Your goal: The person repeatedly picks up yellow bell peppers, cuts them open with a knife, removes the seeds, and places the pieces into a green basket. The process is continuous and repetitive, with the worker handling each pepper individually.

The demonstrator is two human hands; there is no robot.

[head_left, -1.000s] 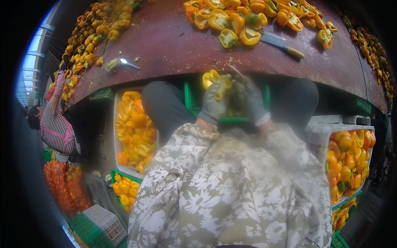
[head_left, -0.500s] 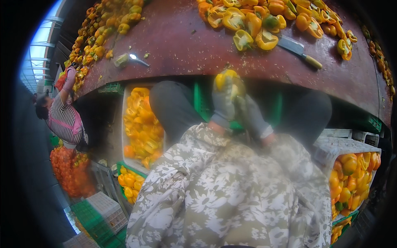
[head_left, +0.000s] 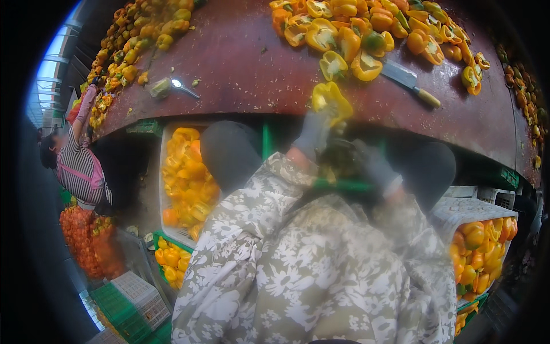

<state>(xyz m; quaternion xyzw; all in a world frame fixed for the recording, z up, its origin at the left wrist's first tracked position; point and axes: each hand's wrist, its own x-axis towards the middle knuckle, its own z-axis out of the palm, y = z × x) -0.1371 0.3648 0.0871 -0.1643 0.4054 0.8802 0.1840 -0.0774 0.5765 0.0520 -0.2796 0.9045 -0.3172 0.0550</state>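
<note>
My left hand (head_left: 314,136), in a grey glove, is closed on a yellow bell pepper half (head_left: 332,102). The half is raised at the table's near edge with its pale hollow inside showing. My right hand (head_left: 373,162), also gloved in grey, is lower and to the right, apart from the pepper. Its fingers look stretched out, though blurred, and I see nothing held in them. Between and below the hands, over a green crate (head_left: 349,184) between my knees, is a dim blurred patch whose contents I cannot make out.
Cut peppers (head_left: 349,43) heap on the dark red table (head_left: 240,69), beside a cleaver (head_left: 409,80). A shiny metal tool (head_left: 184,88) lies further left. Crates of yellow peppers (head_left: 189,178) (head_left: 481,252) flank me. A person (head_left: 83,166) works at far left.
My hands have parted. The left has lifted the pepper half up and slightly right, turning its hollow side into view; the right has drawn away to the right and down.
</note>
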